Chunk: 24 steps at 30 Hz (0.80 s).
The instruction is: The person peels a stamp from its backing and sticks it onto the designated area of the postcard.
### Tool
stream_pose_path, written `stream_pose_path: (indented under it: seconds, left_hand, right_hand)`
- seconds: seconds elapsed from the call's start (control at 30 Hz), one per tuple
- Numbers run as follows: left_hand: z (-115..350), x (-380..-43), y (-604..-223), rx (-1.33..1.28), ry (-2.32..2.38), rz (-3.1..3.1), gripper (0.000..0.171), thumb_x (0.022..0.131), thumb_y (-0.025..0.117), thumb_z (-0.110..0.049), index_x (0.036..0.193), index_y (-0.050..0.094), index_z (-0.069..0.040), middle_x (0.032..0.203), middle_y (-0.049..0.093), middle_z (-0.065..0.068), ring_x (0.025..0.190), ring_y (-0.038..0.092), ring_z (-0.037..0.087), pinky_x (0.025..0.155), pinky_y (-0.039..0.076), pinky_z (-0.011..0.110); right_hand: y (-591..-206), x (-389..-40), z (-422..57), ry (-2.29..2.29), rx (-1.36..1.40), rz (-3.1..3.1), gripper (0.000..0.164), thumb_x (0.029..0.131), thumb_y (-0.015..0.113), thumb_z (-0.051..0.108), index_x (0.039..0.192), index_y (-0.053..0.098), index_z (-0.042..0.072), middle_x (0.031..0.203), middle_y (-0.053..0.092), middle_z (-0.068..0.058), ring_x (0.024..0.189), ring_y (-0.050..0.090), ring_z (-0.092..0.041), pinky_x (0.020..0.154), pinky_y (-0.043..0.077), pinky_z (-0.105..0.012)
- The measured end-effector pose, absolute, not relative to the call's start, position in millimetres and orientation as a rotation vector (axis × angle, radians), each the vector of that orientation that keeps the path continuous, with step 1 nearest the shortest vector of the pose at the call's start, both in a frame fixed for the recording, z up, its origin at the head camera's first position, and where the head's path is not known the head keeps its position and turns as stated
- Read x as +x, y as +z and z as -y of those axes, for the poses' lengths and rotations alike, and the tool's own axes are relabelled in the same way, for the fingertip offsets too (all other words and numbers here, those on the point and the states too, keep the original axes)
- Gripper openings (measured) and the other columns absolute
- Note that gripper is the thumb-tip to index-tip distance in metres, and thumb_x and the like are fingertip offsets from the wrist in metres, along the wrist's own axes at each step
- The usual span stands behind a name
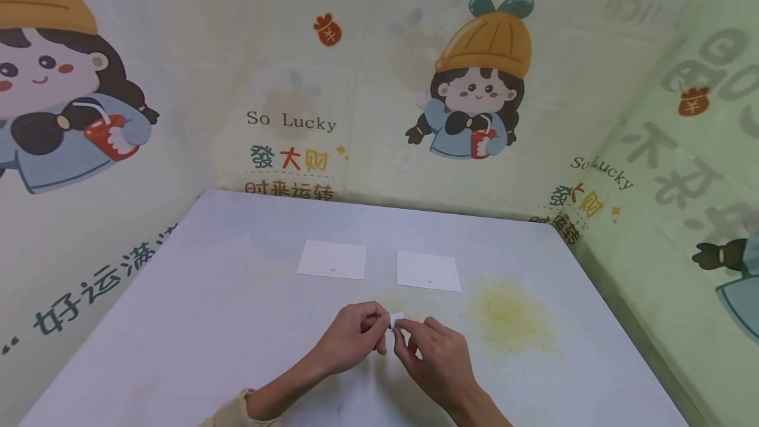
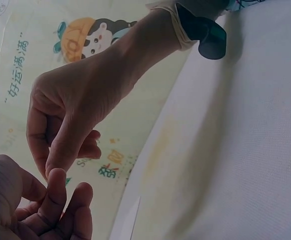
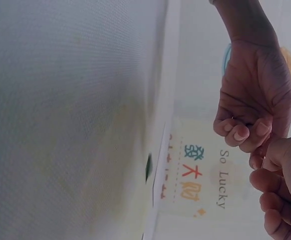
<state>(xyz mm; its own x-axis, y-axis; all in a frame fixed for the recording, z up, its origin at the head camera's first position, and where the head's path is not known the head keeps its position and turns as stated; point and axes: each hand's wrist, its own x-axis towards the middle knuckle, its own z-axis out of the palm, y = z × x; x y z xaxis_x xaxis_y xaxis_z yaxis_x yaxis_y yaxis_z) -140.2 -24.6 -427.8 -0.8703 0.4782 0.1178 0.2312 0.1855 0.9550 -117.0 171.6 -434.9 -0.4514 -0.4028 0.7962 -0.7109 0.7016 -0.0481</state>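
Observation:
Above the table, both hands meet fingertip to fingertip at a small white piece [image 1: 396,317], thin like paper or a sticker. My left hand [image 1: 354,336] pinches it between thumb and forefinger, the other fingers curled in. From the other side, my right hand [image 1: 435,354] grips it with thumb and fingertips. A little dark spot shows beside the piece at the left fingertips. In both wrist views the fingers cover most of it. Beyond the hands lie a left white card [image 1: 332,259] and a right white card [image 1: 427,270], each with a tiny printed mark.
The white table [image 1: 237,321] has a yellow stain [image 1: 512,315] right of the hands. Printed curtains [image 1: 367,84] surround its back and sides. In the right wrist view, a small dark green sliver [image 3: 149,167] shows low near a card's edge.

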Motion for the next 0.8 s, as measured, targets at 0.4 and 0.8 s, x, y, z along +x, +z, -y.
stream_pose_path:
  seconds: [0.4, 0.8]
  left_hand:
    - [25.4, -139.1, -426.6, 0.698, 1.746, -2.270, 0.018, 0.105, 0.055, -0.018, 0.100, 0.069, -0.008, 0.064, 0.064, -0.003, 0.051, 0.038, 0.003, 0.045, 0.026, 0.021]
    - [29.4, -139.2, -422.7, 0.711, 1.723, -2.305, 0.019, 0.105, 0.055, -0.015, 0.101, 0.068, -0.002, 0.064, 0.062, -0.005, 0.050, 0.035, 0.003, 0.046, 0.027, 0.021]
  right_hand:
    - [-432.4, -116.5, -169.0, 0.475, 0.840, 2.111, 0.015, 0.088, 0.063, 0.013, 0.088, 0.077, 0.009, 0.057, 0.062, 0.010, 0.052, 0.044, 0.000, 0.049, 0.034, -0.005]
    - [-431.2, -120.8, -170.3, 0.620, 0.743, 2.087, 0.008, 0.082, 0.066, 0.009, 0.085, 0.074, 0.009, 0.056, 0.059, 0.011, 0.053, 0.051, 0.001, 0.047, 0.040, -0.009]
